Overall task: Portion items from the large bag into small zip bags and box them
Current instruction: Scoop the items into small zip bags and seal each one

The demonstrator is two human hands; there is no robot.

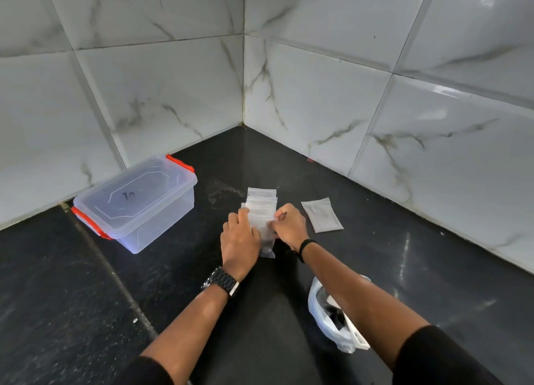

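A row of several small clear zip bags [262, 205] lies overlapped on the dark countertop, in the middle. My left hand [240, 237] rests on the left edge of the row, its fingers curled over the bags. My right hand [289, 225] pinches the right edge of a bag near the front of the row. One more small zip bag [322, 214] lies alone to the right. The large white plastic bag [332, 315], with dark contents showing at its mouth, sits under my right forearm. A clear box [135, 202] with a lid and red clips stands at the left.
White marble-patterned tiled walls [346, 95] meet in a corner behind the bags. The black countertop [86, 298] has a seam running diagonally on the left. I wear a black watch on the left wrist and a black band on the right.
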